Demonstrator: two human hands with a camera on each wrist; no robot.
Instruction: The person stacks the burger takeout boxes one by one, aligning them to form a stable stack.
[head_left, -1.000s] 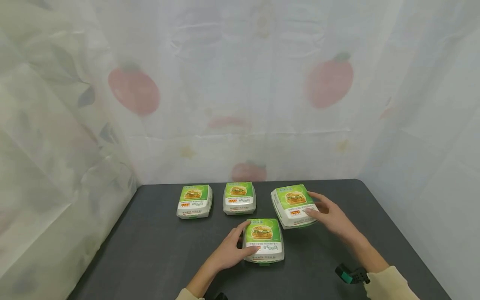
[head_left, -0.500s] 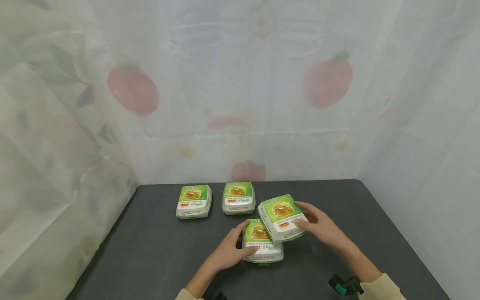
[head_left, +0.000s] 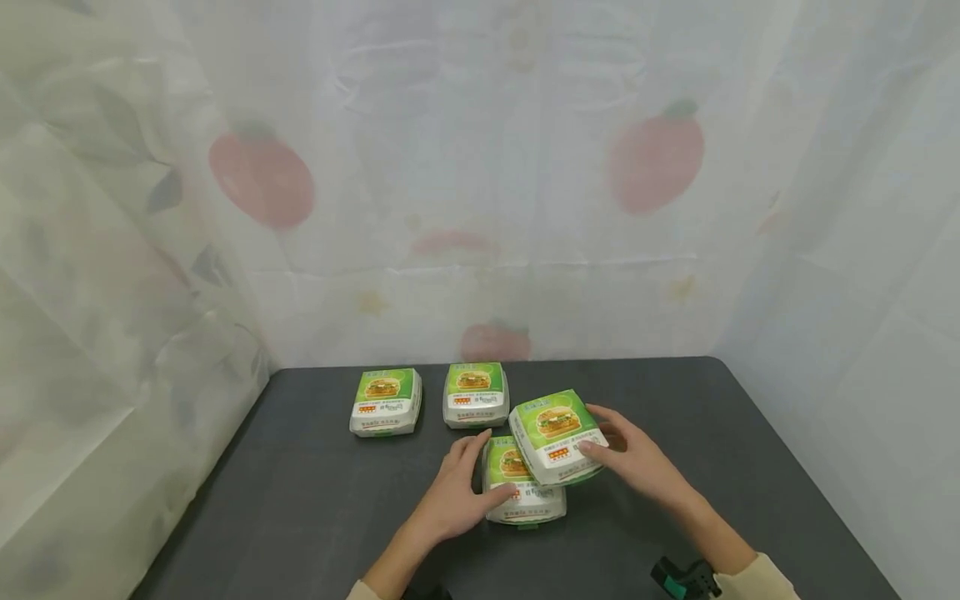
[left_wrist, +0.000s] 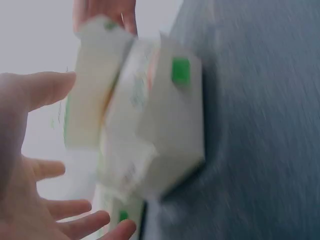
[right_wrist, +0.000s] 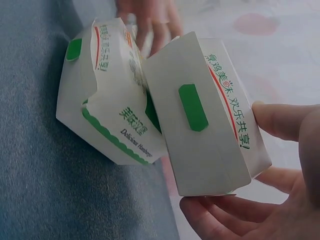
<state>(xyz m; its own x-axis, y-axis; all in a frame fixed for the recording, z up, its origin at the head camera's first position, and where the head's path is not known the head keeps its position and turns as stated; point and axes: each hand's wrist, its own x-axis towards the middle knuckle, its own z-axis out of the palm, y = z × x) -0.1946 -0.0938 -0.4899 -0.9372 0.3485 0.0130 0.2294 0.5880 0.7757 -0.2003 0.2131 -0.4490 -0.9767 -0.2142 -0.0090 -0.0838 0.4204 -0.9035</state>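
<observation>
My right hand [head_left: 636, 463] gripped a skewed burger box [head_left: 557, 442] over the lower box [head_left: 528, 505], my left hand [head_left: 453, 493] spread, ungripping; apparently mid-stacking, I needed to square it, then lower

A dark grey, flat-topped table [head_left: 315, 517] with rounded far corners stands before a hanging pale white sheet [head_left: 585, 304] printed with blurred red fruits [head_left: 657, 164] and faint yellow stars [head_left: 371, 302]. At left hangs a creased, greenish-white sheet [head_left: 82, 292] bearing grey leaf shapes [head_left: 165, 192]; at right, a wrinkled white panel [head_left: 862, 333].
</observation>
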